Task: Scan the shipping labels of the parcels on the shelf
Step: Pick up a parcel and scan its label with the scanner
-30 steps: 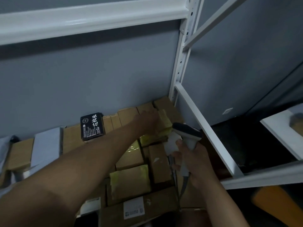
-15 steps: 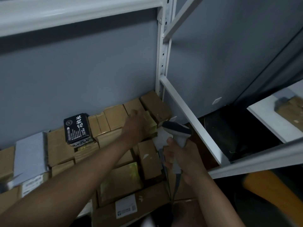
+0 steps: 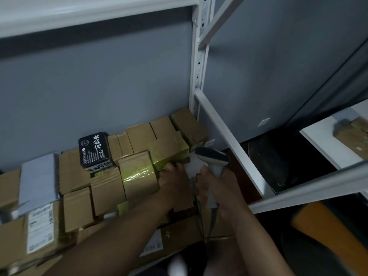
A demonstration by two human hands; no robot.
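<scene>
The shelf (image 3: 235, 136) is packed with parcels (image 3: 107, 188) across the lower left; none shows as scanned, so most seem left. At centre, the left hand (image 3: 175, 180) grips a yellow-taped parcel (image 3: 169, 152); the right hand (image 3: 221, 186) clasps the scanner (image 3: 214, 158) just beside.

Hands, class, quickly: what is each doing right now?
Left hand: grips the yellow-taped brown cardboard parcel.
Right hand: grips the grey handheld barcode scanner.

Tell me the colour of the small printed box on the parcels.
Black box with white lettering, head view.
</scene>
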